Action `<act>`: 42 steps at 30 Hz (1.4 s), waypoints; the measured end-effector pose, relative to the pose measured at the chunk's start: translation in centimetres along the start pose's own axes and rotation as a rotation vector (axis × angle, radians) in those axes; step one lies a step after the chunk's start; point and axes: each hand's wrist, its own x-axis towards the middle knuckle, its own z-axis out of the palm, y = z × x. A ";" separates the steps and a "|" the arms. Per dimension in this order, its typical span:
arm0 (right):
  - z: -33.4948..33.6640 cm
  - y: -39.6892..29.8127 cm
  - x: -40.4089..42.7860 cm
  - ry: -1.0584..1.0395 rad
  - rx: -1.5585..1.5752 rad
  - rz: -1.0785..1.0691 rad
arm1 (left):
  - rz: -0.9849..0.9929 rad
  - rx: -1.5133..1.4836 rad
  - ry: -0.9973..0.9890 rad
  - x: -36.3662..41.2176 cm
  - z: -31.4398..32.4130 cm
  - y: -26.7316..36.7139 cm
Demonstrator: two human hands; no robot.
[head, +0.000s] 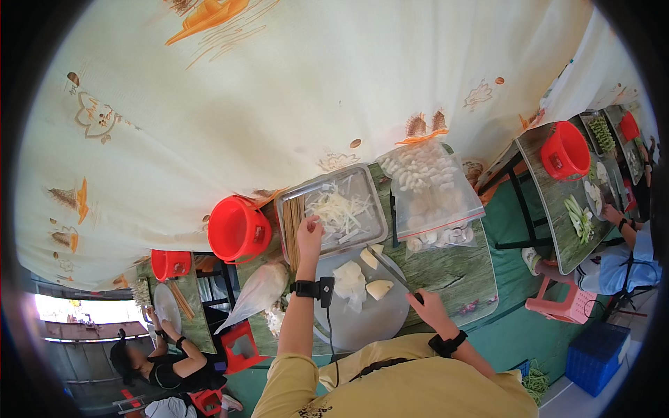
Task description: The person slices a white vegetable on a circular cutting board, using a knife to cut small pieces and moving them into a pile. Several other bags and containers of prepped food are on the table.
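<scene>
My left hand (310,232) is over the near left edge of a metal tray (375,194), its fingers curled; whether it holds anything is unclear. The tray holds wooden skewers (292,222) and pale cut vegetable strips (337,209). My right hand (428,308) grips the dark handle of a kitchen knife (389,269). The blade points away across a round cutting board (360,326), beside two pale vegetable chunks (379,289). A crumpled clear plastic bag or wrap (350,282) lies on the board's left part.
Clear bags of pale food pieces (436,193) stand right of the tray. To its left are a red bucket (238,230) and a plastic bag (261,290). A patterned curtain (292,104) hangs behind the table. Other people work at tables on both sides.
</scene>
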 end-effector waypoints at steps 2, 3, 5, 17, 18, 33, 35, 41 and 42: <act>-0.5 -0.1 -0.1 -0.019 -0.067 -0.014 | 0.055 0.040 0.010 -1.1 -0.7 0.9; -0.6 -0.2 -0.1 -0.039 -0.139 -0.032 | 0.113 0.074 0.023 -1.9 -1.1 1.6; -0.6 0.2 0.5 0.031 -0.136 -0.128 | 0.233 0.210 0.021 -3.6 -0.8 4.1; -2.5 -4.6 7.1 0.055 -0.383 -0.539 | 0.586 1.057 -0.183 -5.2 2.7 5.9; -2.6 -4.6 7.5 0.086 -0.399 -0.562 | 0.561 1.065 -0.093 -3.6 2.7 4.9; -5.2 -4.9 2.5 -0.063 -0.085 -0.012 | 0.377 0.779 -0.054 13.9 1.2 -4.4; -4.7 -3.9 2.0 -0.040 -0.097 -0.019 | 0.379 0.792 -0.034 14.5 2.6 -4.8; -3.6 -3.4 1.9 -0.024 -0.088 0.014 | 0.053 0.887 0.148 15.4 5.7 -5.1; -3.3 -3.3 2.0 -0.027 -0.060 0.039 | 0.063 0.880 0.160 15.2 6.0 -5.2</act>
